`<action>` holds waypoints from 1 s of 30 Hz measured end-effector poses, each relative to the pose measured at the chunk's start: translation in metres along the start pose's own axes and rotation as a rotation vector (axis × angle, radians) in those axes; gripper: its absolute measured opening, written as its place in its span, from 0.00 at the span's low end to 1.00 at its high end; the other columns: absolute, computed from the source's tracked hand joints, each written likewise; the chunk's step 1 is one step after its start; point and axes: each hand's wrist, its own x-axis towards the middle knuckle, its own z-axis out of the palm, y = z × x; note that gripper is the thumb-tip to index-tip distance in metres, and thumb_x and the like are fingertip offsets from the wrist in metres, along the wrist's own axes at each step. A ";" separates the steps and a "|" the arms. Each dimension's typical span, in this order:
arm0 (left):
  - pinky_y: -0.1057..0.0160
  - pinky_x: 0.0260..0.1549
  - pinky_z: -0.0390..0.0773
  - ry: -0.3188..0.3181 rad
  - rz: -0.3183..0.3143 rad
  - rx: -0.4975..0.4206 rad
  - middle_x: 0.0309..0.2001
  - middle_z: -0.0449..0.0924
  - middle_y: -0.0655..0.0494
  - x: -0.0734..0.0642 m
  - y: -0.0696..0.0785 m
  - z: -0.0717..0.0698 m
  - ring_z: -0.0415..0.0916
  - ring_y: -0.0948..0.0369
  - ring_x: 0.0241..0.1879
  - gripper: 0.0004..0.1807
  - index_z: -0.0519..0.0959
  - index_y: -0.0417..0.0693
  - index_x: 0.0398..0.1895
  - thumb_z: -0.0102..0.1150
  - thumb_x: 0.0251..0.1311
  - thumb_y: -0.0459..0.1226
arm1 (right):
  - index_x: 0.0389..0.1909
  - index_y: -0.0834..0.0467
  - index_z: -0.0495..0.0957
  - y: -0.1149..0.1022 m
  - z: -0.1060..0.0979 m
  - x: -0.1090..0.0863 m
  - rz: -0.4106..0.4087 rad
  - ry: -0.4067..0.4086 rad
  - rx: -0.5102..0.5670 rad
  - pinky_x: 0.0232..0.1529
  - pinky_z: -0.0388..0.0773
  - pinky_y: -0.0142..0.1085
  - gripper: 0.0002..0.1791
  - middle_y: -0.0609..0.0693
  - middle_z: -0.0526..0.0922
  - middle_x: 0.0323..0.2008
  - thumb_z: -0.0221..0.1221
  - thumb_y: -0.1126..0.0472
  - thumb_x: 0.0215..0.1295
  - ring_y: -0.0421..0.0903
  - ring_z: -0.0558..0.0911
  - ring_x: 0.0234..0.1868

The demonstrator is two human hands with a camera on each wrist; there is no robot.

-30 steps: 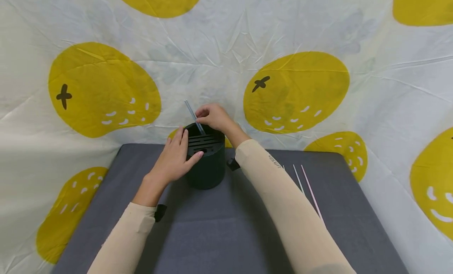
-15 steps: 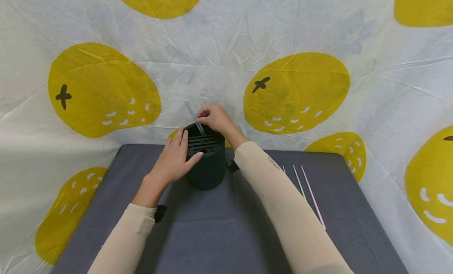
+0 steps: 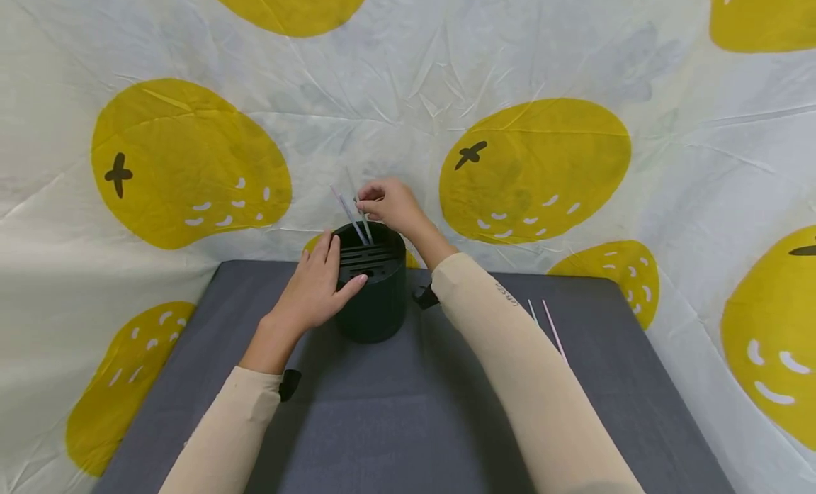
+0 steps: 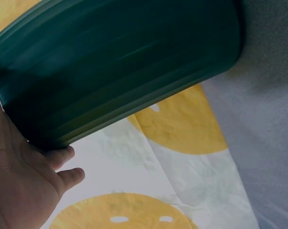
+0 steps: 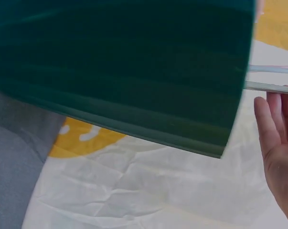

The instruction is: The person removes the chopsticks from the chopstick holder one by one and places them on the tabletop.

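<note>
A dark green round holder (image 3: 372,310) stands at the far side of the table, its slotted top panel (image 3: 370,256) covering the front part of the opening. My left hand (image 3: 307,288) rests on its left rim with fingers stretched out and the thumb along the front edge. Above the back opening my right hand (image 3: 395,207) pinches a thin pale green straw (image 5: 263,87), whose lower end is inside the holder. Beside it, bluish and pinkish straws (image 3: 347,210) lean to the left out of the same opening. The inside of the holder is hidden in both wrist views.
A pink straw (image 3: 553,327) and a pale straw (image 3: 532,311) lie on the grey tablecloth (image 3: 382,423) at the right, partly covered by my right sleeve. A white curtain (image 3: 395,69) with yellow fruit prints hangs just behind the table.
My right hand has risen slightly. The straws, bunched together before, have spread apart, with the pale green one more upright. My left hand has stayed on the rim.
</note>
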 end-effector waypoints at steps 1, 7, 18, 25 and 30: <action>0.33 0.77 0.44 0.000 0.002 0.000 0.84 0.32 0.41 0.000 0.000 0.000 0.37 0.44 0.84 0.58 0.40 0.37 0.84 0.33 0.70 0.73 | 0.50 0.61 0.84 -0.001 -0.001 -0.001 -0.001 0.004 0.017 0.55 0.85 0.44 0.10 0.57 0.85 0.48 0.64 0.61 0.72 0.52 0.85 0.50; 0.33 0.77 0.43 -0.006 0.002 0.001 0.85 0.30 0.42 -0.001 0.000 0.001 0.36 0.44 0.84 0.58 0.39 0.38 0.84 0.33 0.70 0.73 | 0.49 0.62 0.83 -0.008 -0.011 -0.004 -0.020 0.028 0.089 0.53 0.86 0.42 0.11 0.57 0.85 0.49 0.65 0.61 0.72 0.51 0.86 0.50; 0.34 0.78 0.42 -0.001 0.007 0.002 0.85 0.29 0.43 -0.002 0.001 0.000 0.35 0.45 0.84 0.58 0.39 0.37 0.84 0.33 0.70 0.73 | 0.45 0.64 0.83 -0.019 -0.042 -0.008 -0.127 0.132 0.270 0.49 0.87 0.39 0.08 0.57 0.87 0.45 0.65 0.64 0.70 0.49 0.88 0.46; 0.35 0.78 0.42 0.000 0.007 0.005 0.85 0.28 0.44 -0.002 0.000 -0.001 0.35 0.46 0.84 0.57 0.38 0.38 0.84 0.34 0.71 0.72 | 0.44 0.65 0.83 -0.031 -0.063 -0.016 -0.193 0.174 0.397 0.51 0.87 0.42 0.06 0.59 0.86 0.46 0.64 0.67 0.70 0.48 0.87 0.45; 0.35 0.79 0.42 0.000 0.007 0.006 0.85 0.29 0.43 -0.003 -0.001 0.000 0.35 0.46 0.84 0.57 0.38 0.38 0.84 0.33 0.71 0.72 | 0.43 0.64 0.83 -0.041 -0.079 -0.025 -0.208 0.210 0.451 0.51 0.87 0.42 0.05 0.52 0.86 0.41 0.65 0.67 0.70 0.48 0.87 0.44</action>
